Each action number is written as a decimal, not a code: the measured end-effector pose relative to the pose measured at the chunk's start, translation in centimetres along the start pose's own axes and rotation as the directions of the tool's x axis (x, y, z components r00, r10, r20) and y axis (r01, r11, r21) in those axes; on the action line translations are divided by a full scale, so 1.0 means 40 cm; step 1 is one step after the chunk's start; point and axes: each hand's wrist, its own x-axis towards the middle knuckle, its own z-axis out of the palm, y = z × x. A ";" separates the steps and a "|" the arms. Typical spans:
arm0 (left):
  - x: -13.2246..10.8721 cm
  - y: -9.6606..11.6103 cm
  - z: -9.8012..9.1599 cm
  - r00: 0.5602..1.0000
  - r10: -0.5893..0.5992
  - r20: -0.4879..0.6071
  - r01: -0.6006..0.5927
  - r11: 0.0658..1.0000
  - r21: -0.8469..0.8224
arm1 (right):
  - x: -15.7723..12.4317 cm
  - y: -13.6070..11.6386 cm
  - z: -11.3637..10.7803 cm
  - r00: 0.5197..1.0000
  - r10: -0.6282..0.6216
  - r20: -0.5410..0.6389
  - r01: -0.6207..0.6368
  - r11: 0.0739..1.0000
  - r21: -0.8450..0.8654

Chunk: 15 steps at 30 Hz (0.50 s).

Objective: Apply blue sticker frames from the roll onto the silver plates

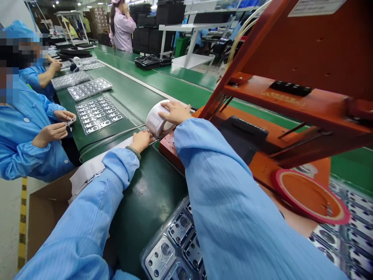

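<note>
A roll of white labels (156, 119) stands on edge near the middle of the green bench. My right hand (176, 112) reaches over its top right side, fingers spread across the roll and touching it. Low at the roll's left side is my left hand (142, 140), its fingers bent together near the roll's lower edge; what they pinch is too small to make out. A white backing strip (90, 169) runs from there toward the lower left, partly behind my left sleeve. Just below the roll sits a pink-red block (169, 146), partly hidden by my right sleeve.
An orange-red press-like machine (262, 97) fills the right, with a pink-rimmed tape ring (310, 196) on its base. Trays of metal parts (171, 249) lie at the bottom and far left. Co-workers in blue sit at the left; a cardboard box (43, 217) stands lower left.
</note>
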 end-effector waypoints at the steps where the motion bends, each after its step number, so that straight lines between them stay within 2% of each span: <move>1: 0.000 0.001 0.000 1.000 -0.002 -0.003 0.002 1.000 0.008 | -0.002 0.001 0.001 1.000 0.008 0.002 -0.008 1.000 0.009; 8: 0.000 -0.017 0.005 0.996 0.055 -0.074 -0.053 0.998 0.033 | -0.001 0.002 0.006 1.000 0.017 -0.008 -0.017 0.999 0.034; 15: 0.029 -0.025 0.004 0.992 0.075 -0.105 -0.067 0.995 0.078 | 0.003 0.005 0.013 0.999 0.052 -0.007 -0.051 0.997 0.062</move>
